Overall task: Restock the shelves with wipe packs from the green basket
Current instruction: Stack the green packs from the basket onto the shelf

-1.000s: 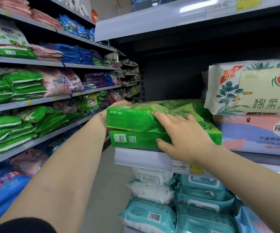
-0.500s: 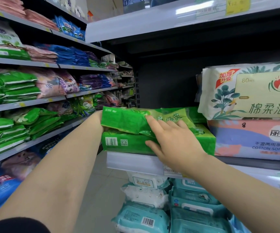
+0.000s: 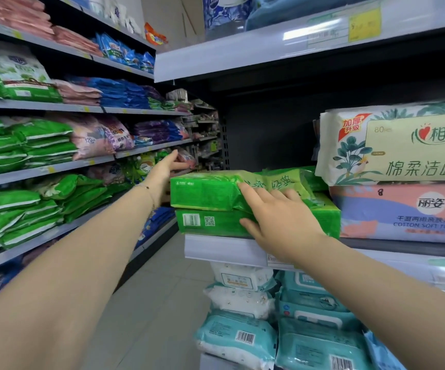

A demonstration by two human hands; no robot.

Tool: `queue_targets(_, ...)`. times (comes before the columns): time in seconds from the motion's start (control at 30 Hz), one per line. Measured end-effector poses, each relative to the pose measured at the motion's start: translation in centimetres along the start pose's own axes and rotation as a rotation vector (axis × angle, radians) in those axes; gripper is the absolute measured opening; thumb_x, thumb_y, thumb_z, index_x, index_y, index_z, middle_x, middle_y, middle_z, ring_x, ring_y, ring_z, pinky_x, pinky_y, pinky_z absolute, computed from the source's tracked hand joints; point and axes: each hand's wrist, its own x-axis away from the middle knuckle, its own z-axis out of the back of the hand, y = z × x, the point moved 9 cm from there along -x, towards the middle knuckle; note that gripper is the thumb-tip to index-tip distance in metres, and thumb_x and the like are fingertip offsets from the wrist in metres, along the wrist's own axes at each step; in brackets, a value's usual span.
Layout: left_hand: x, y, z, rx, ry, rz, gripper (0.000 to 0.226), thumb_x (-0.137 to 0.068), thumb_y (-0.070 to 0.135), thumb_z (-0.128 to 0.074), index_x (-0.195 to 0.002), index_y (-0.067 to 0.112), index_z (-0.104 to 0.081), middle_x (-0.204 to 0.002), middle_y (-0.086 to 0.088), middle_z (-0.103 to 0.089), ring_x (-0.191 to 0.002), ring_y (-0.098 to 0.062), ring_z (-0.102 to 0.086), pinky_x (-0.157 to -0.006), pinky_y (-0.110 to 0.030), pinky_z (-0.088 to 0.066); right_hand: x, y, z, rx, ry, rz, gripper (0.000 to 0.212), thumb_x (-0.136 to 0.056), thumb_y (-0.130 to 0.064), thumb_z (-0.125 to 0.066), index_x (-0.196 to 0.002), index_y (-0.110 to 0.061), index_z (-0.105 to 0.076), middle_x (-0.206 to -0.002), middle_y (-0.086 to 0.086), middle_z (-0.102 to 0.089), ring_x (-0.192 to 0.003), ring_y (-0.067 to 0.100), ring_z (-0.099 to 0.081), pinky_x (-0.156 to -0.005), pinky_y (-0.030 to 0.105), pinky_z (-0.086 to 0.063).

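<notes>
Two green wipe packs lie stacked at the left end of the middle shelf [image 3: 216,249], the top pack [image 3: 205,189] on the bottom pack [image 3: 216,222]. My right hand [image 3: 277,217] rests on their front right part with fingers spread, thumb against the lower pack. My left hand [image 3: 162,169] is at the left end of the top pack, its fingers straight and pointing away past the pack's corner; whether the palm still touches it is hidden. The green basket is not in view.
Right of the green stack sit a large cream pack [image 3: 403,148] on a pink pack [image 3: 403,214]. Teal and white wipe packs [image 3: 269,316] fill the shelf below. Across the tiled aisle [image 3: 149,303], long shelves hold green, pink and blue packs [image 3: 42,145].
My left hand has come off the top pack's left end, its fingers now straight. My right hand stays pressed on the stack's front.
</notes>
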Motion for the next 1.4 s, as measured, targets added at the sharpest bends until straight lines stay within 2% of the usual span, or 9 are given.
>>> queue_targets(0.07, 1.9, 2.3, 1.3, -0.227, 0.073, -0.180, 0.039, -0.096, 0.053, -0.039, -0.092, 0.027, -0.068, -0.117, -0.007, -0.060, -0.114, -0.024, -0.052, -0.099, -0.033, -0.036, 0.2, -0.1, 0.0, 0.028, -0.004, -0.018, 0.066, -0.098, -0.044, -0.036, -0.150, -0.016, -0.009, -0.137, 0.004, -0.047, -0.117, 0.029, -0.049, -0.099, 0.042, -0.032)
queue_targets(0.2, 7.5, 6.0, 0.0, -0.529, -0.009, -0.646, 0.014, -0.093, 0.041, -0.054, -0.099, 0.032, -0.063, -0.103, 0.015, -0.061, -0.101, -0.007, -0.055, -0.092, -0.028, -0.042, 0.5, -0.3, 0.2, 0.078, 0.034, -0.053, 0.067, -0.093, -0.038, -0.049, -0.148, -0.012, -0.023, -0.131, 0.008, -0.053, -0.117, 0.032, -0.050, -0.099, 0.045, -0.036)
queue_targets(0.33, 12.3, 6.4, -3.5, -1.073, -0.038, -0.877, 0.066, -0.069, 0.077, -0.050, -0.123, 0.040, -0.052, -0.127, 0.016, -0.052, -0.118, -0.010, -0.047, -0.098, -0.036, -0.034, 0.5, -0.3, 0.8, 0.160, 0.090, -0.054, 0.075, -0.071, -0.031, -0.074, -0.136, -0.007, -0.047, -0.115, 0.013, -0.062, -0.107, 0.033, -0.059, -0.089, 0.046, -0.045)
queue_targets(0.47, 13.1, 4.5, -6.7, -1.494, 0.005, -0.947, 0.086, -0.068, 0.072, -0.055, -0.141, 0.037, -0.027, -0.143, 0.013, -0.037, -0.125, -0.016, -0.038, -0.094, -0.040, -0.030, 1.2, 0.1, 2.0, 0.227, 0.138, -0.038, 0.078, -0.061, -0.035, -0.078, -0.129, -0.007, -0.053, -0.116, 0.014, -0.060, -0.112, 0.034, -0.055, -0.095, 0.050, -0.040)
queue_targets(0.73, 11.8, 3.4, -7.1, -1.612, 0.048, -0.925, 0.096, -0.072, 0.057, -0.063, -0.148, 0.033, -0.010, -0.151, 0.009, -0.023, -0.134, -0.020, -0.027, -0.096, -0.047, -0.029, 2.2, 2.7, 2.8, 0.296, 0.129, -0.016, 0.078, -0.058, -0.045, -0.084, -0.124, -0.013, -0.057, -0.108, 0.012, -0.062, -0.104, 0.034, -0.058, -0.095, 0.049, -0.039)
queue_targets(0.97, 11.1, 2.7, -7.3, -1.587, -0.065, -0.870, 0.114, -0.069, 0.049, -0.063, -0.147, 0.034, 0.019, -0.158, 0.008, 0.005, -0.144, -0.021, -0.005, -0.109, -0.059, -0.017, 2.2, 2.4, 3.0, 0.409, 0.223, 0.047, 0.051, -0.076, -0.042, -0.072, -0.117, -0.013, -0.059, -0.092, 0.006, -0.064, -0.088, 0.031, -0.060, -0.093, 0.051, -0.032)
queue_targets(1.13, 10.3, 3.5, -7.9, -1.526, 0.016, -0.895, 0.116, -0.063, 0.067, -0.060, -0.150, 0.030, 0.008, -0.155, 0.003, -0.009, -0.142, -0.022, -0.013, -0.110, -0.061, -0.010, 1.4, 2.1, 3.8, 0.434, 0.329, 0.085, 0.036, -0.083, -0.035, -0.067, -0.110, -0.014, -0.063, -0.077, 0.002, -0.061, -0.075, 0.029, -0.058, -0.088, 0.048, -0.034)
queue_targets(1.27, 9.8, 4.1, -8.8, -1.600, 0.142, -0.906, 0.126, -0.056, 0.068, -0.068, -0.151, 0.024, 0.002, -0.143, -0.001, -0.027, -0.130, -0.026, -0.029, -0.106, -0.057, -0.019, 0.7, 2.2, 4.1, 0.421, 0.360, 0.069, 0.028, -0.083, -0.029, -0.067, -0.106, -0.014, -0.064, -0.072, 0.001, -0.060, -0.072, 0.028, -0.058, -0.089, 0.047, -0.033)
queue_targets(1.4, 9.9, 4.8, -8.7, -1.555, 0.181, -0.938, 0.106, -0.053, 0.055, -0.069, -0.143, 0.018, -0.025, -0.128, 0.000, -0.042, -0.116, -0.026, -0.041, -0.103, -0.051, -0.026, 1.0, 1.6, 4.0, 0.347, 0.355, 0.090, 0.042, -0.080, -0.024, -0.068, -0.119, -0.010, -0.060, -0.090, 0.004, -0.065, -0.094, 0.030, -0.060, -0.100, 0.051, -0.028)
